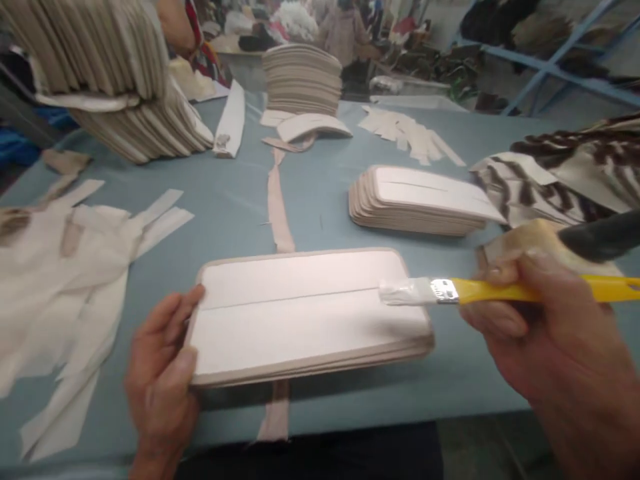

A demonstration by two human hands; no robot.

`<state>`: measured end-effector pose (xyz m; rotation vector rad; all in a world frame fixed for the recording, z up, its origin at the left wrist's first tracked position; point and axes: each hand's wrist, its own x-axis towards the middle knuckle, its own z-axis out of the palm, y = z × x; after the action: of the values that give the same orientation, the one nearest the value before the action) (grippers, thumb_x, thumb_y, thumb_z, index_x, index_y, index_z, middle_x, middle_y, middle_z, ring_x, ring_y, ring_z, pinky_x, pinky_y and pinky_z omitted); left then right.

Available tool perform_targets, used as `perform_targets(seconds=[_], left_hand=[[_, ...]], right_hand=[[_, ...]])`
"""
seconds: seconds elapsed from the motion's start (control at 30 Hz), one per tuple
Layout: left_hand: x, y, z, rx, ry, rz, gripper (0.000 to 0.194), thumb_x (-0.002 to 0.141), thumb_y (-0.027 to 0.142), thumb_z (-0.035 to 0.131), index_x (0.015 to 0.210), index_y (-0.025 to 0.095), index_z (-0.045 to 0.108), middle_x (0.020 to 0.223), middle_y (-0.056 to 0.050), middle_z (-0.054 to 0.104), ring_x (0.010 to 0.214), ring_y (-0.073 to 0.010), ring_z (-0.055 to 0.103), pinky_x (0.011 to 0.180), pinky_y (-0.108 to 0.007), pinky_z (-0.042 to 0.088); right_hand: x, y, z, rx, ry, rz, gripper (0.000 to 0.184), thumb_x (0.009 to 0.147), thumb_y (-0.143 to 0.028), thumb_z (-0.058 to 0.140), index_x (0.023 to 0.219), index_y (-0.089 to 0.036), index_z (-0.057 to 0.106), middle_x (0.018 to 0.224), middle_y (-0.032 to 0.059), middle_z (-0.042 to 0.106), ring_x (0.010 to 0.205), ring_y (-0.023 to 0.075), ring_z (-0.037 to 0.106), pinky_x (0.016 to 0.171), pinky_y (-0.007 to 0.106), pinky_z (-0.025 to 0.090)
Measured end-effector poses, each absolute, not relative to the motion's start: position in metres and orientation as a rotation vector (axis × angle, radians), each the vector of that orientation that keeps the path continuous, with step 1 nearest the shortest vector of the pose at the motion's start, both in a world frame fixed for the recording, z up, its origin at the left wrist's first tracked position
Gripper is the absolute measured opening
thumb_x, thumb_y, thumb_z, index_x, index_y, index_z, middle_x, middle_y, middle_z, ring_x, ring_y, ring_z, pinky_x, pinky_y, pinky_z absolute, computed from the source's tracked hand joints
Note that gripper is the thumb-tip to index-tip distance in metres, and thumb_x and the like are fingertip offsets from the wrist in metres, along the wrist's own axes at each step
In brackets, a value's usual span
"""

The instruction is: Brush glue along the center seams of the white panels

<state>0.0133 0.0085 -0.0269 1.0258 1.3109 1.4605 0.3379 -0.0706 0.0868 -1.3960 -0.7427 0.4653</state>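
Note:
My right hand (540, 320) is wrapped round the yellow handle of a paintbrush (480, 291). The brush's white, wet-looking bristles lie over the right end of a white rectangular panel (295, 333), near the dark line running along its middle. Beige edging borders this panel, and a few more like it show stacked beneath. At the left end, my left hand (165, 367) grips the stack's edge, thumb on the near side and fingers at the far corner. A beige fabric strip (281, 213) passes under the stack. Behind my right hand sits a yellowish block-shaped container (525, 240), partly hidden.
Another panel stack (410, 207) lies at right centre, with a taller one (302, 80) behind. Large piles of beige pieces (120, 87) lean at the back left. Pale scraps (75, 280) cover the left side; dark-striped material (575, 173) lies right. A person (344, 30) is in the background.

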Motion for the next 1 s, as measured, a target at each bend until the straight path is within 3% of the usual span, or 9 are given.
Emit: perform_targets(seconds=[0.07,0.17,0.27,0.43,0.7,0.8,1.0], left_hand=[[0.014,0.005,-0.033,1.128,1.278,1.448,0.069,0.074,0.053,0.088,0.135,0.027,0.067,0.144,-0.011,0.074,0.145,-0.0401,0.062,0.13,-0.062,0.044],[0.009,0.001,-0.042,1.281,1.208,1.425,0.06,0.091,0.049,0.078,0.144,0.027,0.063,0.152,-0.01,0.071,0.144,-0.0322,0.065,0.119,-0.045,0.056],[0.005,-0.002,-0.047,1.366,1.15,1.418,0.056,0.099,0.043,0.072,0.151,0.029,0.06,0.156,-0.007,0.068,0.147,-0.0283,0.062,0.124,-0.042,0.052],[0.008,-0.004,-0.045,1.439,1.058,1.428,0.053,0.104,0.037,0.068,0.156,0.033,0.057,0.157,-0.002,0.067,0.148,-0.0199,0.061,0.126,-0.031,0.049],[0.008,-0.004,-0.045,1.491,1.028,1.411,0.055,0.105,0.035,0.066,0.158,0.033,0.054,0.158,-0.001,0.066,0.146,-0.0182,0.062,0.126,-0.03,0.049],[0.007,-0.004,-0.046,1.504,1.044,1.416,0.055,0.104,0.036,0.065,0.158,0.031,0.053,0.158,-0.004,0.067,0.147,-0.022,0.063,0.127,-0.037,0.05],[0.007,-0.004,-0.046,1.46,1.051,1.418,0.055,0.103,0.037,0.067,0.157,0.031,0.056,0.158,-0.004,0.067,0.147,-0.0249,0.062,0.128,-0.041,0.05]], right_hand=[[0.31,-0.053,0.083,-1.325,-0.783,0.579,0.043,0.084,-0.052,0.091,0.066,-0.024,0.064,0.064,-0.002,0.057,0.039,0.0069,0.035,0.035,0.027,0.018],[0.274,-0.034,0.078,-1.321,-0.915,0.711,0.042,0.096,-0.055,0.081,0.071,-0.025,0.067,0.056,-0.0034,0.052,0.041,0.0103,0.041,0.036,0.026,0.026],[0.244,-0.024,0.077,-1.327,-1.003,0.767,0.039,0.104,-0.052,0.072,0.076,-0.026,0.069,0.053,-0.0048,0.048,0.043,0.0115,0.042,0.041,0.027,0.032],[0.206,-0.015,0.082,-1.331,-1.083,0.881,0.041,0.105,-0.052,0.071,0.073,-0.026,0.069,0.048,-0.0055,0.046,0.042,0.0114,0.038,0.044,0.028,0.035],[0.185,0.001,0.08,-1.331,-1.171,0.912,0.044,0.1,-0.057,0.074,0.072,-0.025,0.065,0.049,-0.0072,0.046,0.042,0.01,0.038,0.043,0.026,0.034],[0.188,0.003,0.077,-1.374,-1.209,0.89,0.047,0.1,-0.06,0.072,0.072,-0.024,0.064,0.049,-0.0074,0.044,0.042,0.0101,0.038,0.044,0.026,0.034],[0.206,-0.004,0.075,-1.445,-1.202,0.774,0.042,0.102,-0.051,0.071,0.071,-0.023,0.068,0.048,-0.0064,0.047,0.043,0.0098,0.039,0.045,0.026,0.034]])
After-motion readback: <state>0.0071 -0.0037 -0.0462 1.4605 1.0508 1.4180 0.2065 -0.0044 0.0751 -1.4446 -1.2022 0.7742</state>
